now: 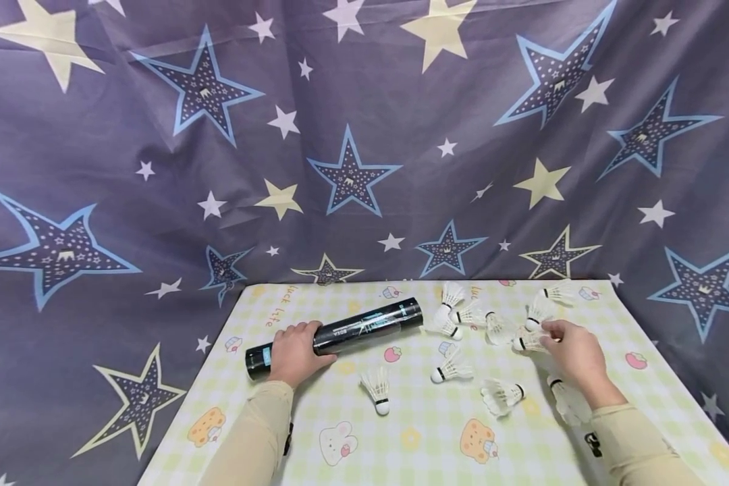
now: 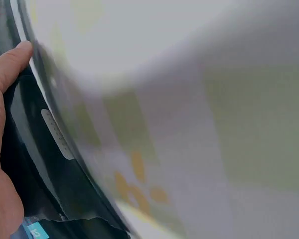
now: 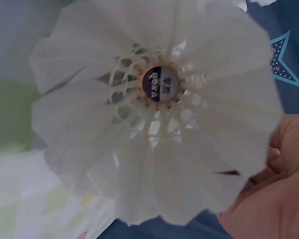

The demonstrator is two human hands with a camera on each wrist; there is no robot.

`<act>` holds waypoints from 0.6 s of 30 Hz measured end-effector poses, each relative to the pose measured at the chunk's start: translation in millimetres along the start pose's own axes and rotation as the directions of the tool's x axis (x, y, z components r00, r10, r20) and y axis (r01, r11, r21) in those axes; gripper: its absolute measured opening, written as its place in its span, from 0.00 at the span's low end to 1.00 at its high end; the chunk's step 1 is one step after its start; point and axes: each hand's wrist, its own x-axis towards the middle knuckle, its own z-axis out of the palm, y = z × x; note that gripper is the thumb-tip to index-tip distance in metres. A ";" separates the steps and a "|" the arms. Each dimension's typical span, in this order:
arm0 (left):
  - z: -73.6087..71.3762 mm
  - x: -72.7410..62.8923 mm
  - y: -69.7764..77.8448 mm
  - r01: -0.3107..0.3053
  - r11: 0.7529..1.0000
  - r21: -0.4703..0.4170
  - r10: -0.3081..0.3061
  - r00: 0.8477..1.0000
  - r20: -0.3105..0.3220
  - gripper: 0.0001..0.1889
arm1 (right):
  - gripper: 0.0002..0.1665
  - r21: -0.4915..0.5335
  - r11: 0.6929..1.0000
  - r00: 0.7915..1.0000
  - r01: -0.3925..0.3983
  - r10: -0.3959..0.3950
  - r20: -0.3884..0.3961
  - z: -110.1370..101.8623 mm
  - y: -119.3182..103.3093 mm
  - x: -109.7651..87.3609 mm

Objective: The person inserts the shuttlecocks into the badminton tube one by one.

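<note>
My left hand (image 1: 294, 356) grips a black shuttlecock tube (image 1: 367, 326) near its left end, thumb along the near side. The tube lies slanted over the tablecloth, its right end farther back. In the left wrist view, the thumb presses on the dark tube wall (image 2: 40, 149). On the right of the table, my right hand (image 1: 577, 354) pinches a white feather shuttlecock (image 1: 527, 342) by its skirt, cork pointing left. The right wrist view looks into the open skirt of a shuttlecock (image 3: 199, 154), partly covering the hand. Another shuttlecock (image 1: 541, 310) lies just behind the fingers.
Several shuttlecocks (image 1: 442, 324) cluster by the tube's right end. Single ones lie in front: one near the middle (image 1: 375, 388), another farther right (image 1: 499, 397), and one under the right forearm (image 1: 570, 403). A starry curtain (image 1: 364, 236) hangs behind the checked tablecloth (image 1: 413, 466).
</note>
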 end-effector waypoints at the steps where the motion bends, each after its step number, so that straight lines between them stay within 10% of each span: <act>1: -2.2 -1.5 -2.7 -0.002 1.000 -0.003 0.002 1.000 -0.008 0.45 | 0.20 0.009 1.000 1.000 -0.004 0.004 -0.011 0.5 1.5 0.5; 12: -33.0 -22.6 -10.3 -0.082 0.995 -0.062 0.078 0.995 -0.068 0.45 | 0.22 0.152 0.984 0.996 -0.089 0.093 -0.017 -7.3 5.9 -0.5; 18: -37.9 -31.7 -9.5 -0.051 0.994 -0.099 0.039 0.993 -0.115 0.46 | 0.29 0.497 0.848 0.982 -0.182 0.177 0.059 -16.2 -7.4 -4.7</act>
